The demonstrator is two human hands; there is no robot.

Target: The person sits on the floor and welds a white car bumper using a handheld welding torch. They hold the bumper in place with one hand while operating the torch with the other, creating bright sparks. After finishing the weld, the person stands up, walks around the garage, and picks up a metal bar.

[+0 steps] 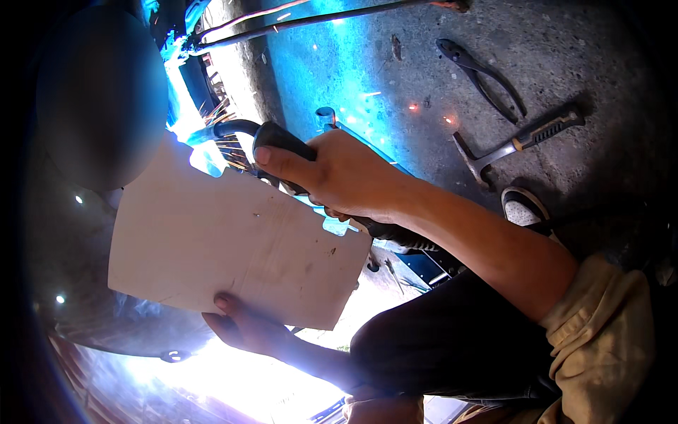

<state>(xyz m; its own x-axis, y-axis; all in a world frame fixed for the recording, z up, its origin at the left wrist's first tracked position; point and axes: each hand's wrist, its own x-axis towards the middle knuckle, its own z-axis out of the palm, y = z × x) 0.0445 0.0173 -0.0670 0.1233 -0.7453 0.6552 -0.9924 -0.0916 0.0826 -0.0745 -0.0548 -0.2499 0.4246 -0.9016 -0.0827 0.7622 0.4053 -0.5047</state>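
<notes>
Right hand (346, 177) is clenched around my torch (282, 141), sparks flying; left hand (247, 328) pinches the card (226, 240) from below. Hammer (519, 145) and pliers (480, 74) lie apart on the floor (395, 71).

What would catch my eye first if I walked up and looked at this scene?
First, the blue-white welding glare at upper left, throwing sparks across the concrete floor. The right hand grips a black welding torch at centre, while the left hand holds a pale cardboard sheet up beside the glare. At upper right, pliers and a chipping hammer lie on the floor.
</notes>
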